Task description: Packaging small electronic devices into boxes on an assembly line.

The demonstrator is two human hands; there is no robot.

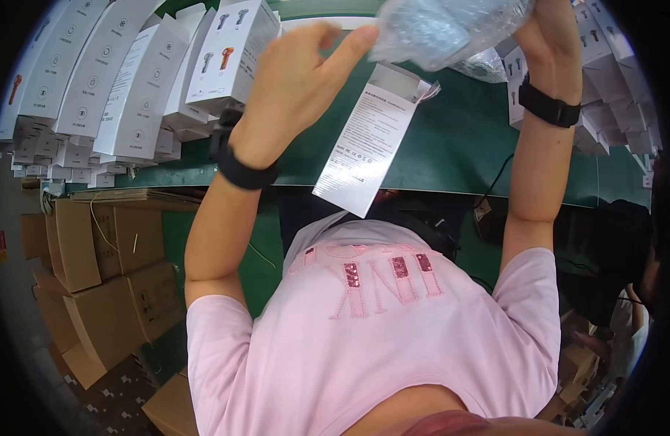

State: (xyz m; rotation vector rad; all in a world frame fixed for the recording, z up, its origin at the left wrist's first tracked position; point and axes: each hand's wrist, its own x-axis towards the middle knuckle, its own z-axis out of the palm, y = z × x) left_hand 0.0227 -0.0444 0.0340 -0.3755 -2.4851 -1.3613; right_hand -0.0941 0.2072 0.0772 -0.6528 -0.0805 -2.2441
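Observation:
At the far edge of the view my right hand (549, 36) grips a clear plastic bag (451, 33) with something pale blue inside. The bag hides part of its fingers. My left hand (291, 87) is raised left of the bag, thumb stretched toward the bag's edge and fingers apart; I cannot tell whether the thumb touches it. Between my arms a slim white printed box (368, 145) lies slanted on the green table (437, 152), its near end reaching over the table's front edge. A flap stands at the box's far end, with a scrap of clear plastic beside it.
Rows of white printed boxes (142, 87) are stacked on the table's left, and more white boxes (600, 80) stand at the right. Another crumpled clear bag (484, 67) lies behind the held one. Brown cartons (106, 291) are piled below left. A dark cable (498, 178) hangs at the edge.

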